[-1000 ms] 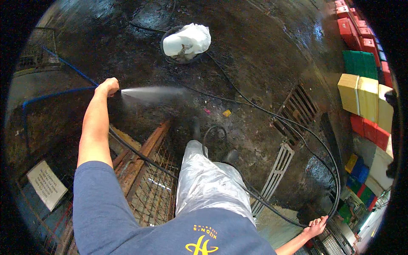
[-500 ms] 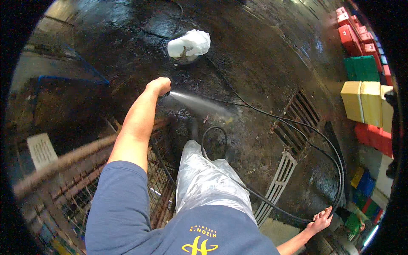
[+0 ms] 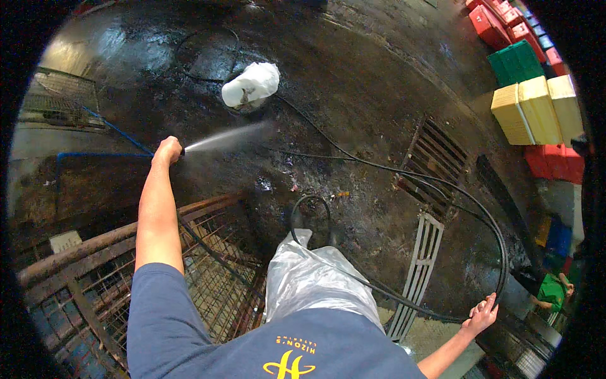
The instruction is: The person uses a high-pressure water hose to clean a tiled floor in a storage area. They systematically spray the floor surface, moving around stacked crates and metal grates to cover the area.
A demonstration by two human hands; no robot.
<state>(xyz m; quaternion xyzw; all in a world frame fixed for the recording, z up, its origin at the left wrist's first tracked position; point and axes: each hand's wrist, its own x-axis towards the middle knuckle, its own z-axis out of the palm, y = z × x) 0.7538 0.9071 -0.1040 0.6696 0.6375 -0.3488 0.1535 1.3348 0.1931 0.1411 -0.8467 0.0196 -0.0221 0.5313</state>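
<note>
Spraying step: the left hand grips the spray nozzle above the wet floor; the right hand holds the black hose. The next sweep probably requires slack.

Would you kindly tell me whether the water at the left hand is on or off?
It is on: a white spray fans out rightward from the dark nozzle gripped in the left hand.
</note>
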